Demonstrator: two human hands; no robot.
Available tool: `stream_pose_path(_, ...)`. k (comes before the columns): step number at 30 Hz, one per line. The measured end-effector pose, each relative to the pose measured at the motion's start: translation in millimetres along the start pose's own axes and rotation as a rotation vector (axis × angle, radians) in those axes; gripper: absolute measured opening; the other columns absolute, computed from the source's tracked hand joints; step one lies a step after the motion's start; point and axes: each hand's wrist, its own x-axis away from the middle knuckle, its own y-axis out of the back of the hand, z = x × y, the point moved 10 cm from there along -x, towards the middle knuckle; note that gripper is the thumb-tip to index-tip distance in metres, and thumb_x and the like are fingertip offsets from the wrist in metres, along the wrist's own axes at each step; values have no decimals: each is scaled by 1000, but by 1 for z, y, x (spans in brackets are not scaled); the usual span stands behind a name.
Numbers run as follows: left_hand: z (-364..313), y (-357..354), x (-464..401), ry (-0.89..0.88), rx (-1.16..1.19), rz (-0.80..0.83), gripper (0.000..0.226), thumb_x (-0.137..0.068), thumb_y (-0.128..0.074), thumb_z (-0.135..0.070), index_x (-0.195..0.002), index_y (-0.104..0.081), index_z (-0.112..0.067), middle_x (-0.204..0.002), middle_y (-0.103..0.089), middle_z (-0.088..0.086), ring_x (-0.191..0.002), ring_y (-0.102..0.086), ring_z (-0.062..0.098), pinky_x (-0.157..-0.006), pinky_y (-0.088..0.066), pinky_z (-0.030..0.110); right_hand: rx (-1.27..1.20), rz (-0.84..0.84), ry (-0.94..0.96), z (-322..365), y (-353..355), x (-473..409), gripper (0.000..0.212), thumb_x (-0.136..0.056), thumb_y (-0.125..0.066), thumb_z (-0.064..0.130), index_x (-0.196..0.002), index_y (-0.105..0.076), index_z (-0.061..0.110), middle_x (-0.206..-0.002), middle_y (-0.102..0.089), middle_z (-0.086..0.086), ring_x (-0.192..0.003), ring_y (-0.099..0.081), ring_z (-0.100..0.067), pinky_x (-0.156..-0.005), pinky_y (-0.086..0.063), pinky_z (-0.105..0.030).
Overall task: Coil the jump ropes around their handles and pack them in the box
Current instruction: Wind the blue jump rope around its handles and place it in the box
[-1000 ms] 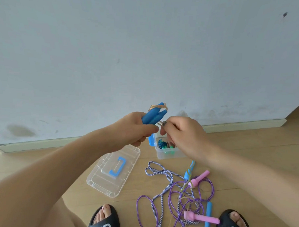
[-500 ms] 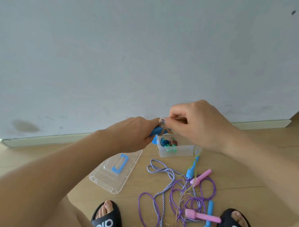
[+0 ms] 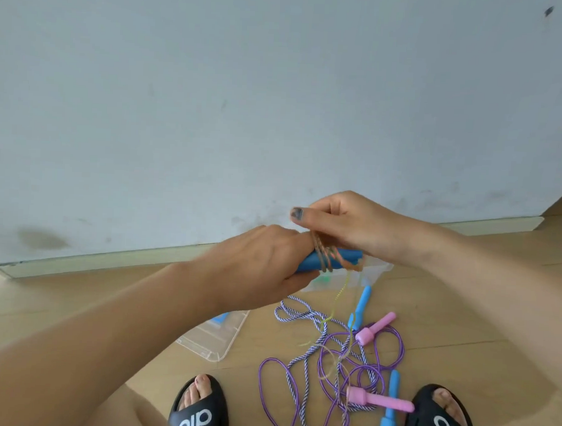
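Just above the clear box (image 3: 378, 268), the left hand (image 3: 258, 269) grips the blue handles (image 3: 329, 261) while the right hand (image 3: 343, 225) pinches the orange rope (image 3: 323, 253), a few turns on; purple ropes (image 3: 331, 366) below remain loose

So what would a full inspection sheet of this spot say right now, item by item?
Surface: wooden floor, things strewn between the feet.
Job's things: blue handles wrapped with a few turns of orange cord; clear box behind the hands; pink handles with purple rope and light blue handles with striped rope, tangled on the floor.
Clutter: clear lid.
Fingers: left hand grips the handles; right hand pinches the cord.
Cables: nothing seen.
Surroundings: grey wall, baseboard, black slides.
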Motion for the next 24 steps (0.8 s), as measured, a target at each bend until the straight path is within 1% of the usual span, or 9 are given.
stream_pose_path(3, 13, 14, 2, 99, 126, -106, 17, -91, -61, -29, -86, -49, -18, -61, -46, -9, -54, -41, 14, -53, -36, 30, -122, 9, -81, -16, -4, 0, 66, -94, -57, 52, -73, -43, -8, -64, -34, -20, -59, -22, -35, -54, -24, -39)
stream_pose_path(5, 22, 22, 4, 172, 187, -156, 18, -89, -64, -25, -84, -48, -22, -56, -45, -12, -54, -46, 9, -50, -33, 19, -137, 2, -124, -25, -7, 2, 49, -93, -59, 40, -68, -40, 3, -57, -26, -12, -59, -15, -29, -49, -15, -32)
stream_pose_path(7, 28, 25, 5, 232, 271, -178, 20, -89, -65, -21, -85, -46, -22, -56, -46, -12, -55, -47, 5, -50, -33, 16, -176, 8, -164, -30, -13, 3, 32, -89, -49, 28, -64, -32, 19, -53, -21, 3, -54, -11, -18, -46, -11, -26)
stream_pose_path(8, 31, 26, 5, 261, 306, -189, 19, -89, -65, -20, -87, -46, -20, -56, -47, -11, -55, -46, 5, -50, -33, 15, -184, -4, -195, -33, -13, 3, 32, -90, -44, 26, -63, -28, 23, -53, -19, 5, -53, -10, -16, -45, -11, -25)
stream_pose_path(11, 49, 24, 5, 370, 351, -209, 15, -90, -62, -23, -90, -47, -20, -58, -47, -6, -53, -44, 9, -49, -35, 18, -182, -72, -324, -46, -13, 7, 40, -97, -39, 35, -64, -22, 22, -56, -18, 3, -52, -11, -18, -43, -12, -25)
stream_pose_path(13, 61, 16, 4, 427, 345, -178, 14, -91, -60, -23, -90, -46, -20, -62, -49, -4, -52, -42, 11, -49, -35, 20, -161, -110, -349, -47, -13, 11, 45, -99, -40, 45, -63, -27, 21, -53, -22, 4, -47, -14, -16, -41, -15, -22)
stream_pose_path(17, 85, 7, 6, 507, 328, -135, 10, -91, -57, -23, -94, -48, -20, -71, -53, 1, -57, -45, 15, -49, -34, 22, 173, -196, -274, -34, -6, 21, 56, -102, -34, 46, -55, -42, 17, -42, -39, 8, -37, -32, -7, -51, -29, -24)
stream_pose_path(20, 94, 2, 9, 490, 286, -72, 13, -91, -56, -19, -88, -44, -25, -66, -50, -2, -52, -43, 14, -46, -33, 18, 426, -214, -179, -18, -3, 27, 57, -102, -34, 48, -58, -47, 12, -41, -42, 5, -41, -36, -10, -48, -29, -22)
stream_pose_path(24, 90, -7, 8, 393, 118, 24, 17, -91, -52, -19, -93, -42, -32, -59, -50, -2, -50, -46, 18, -46, -36, 24, 663, -289, -7, 12, 9, 32, 52, -99, -43, 44, -61, -44, 7, -48, -43, -4, -45, -31, -15, -45, -23, -28)
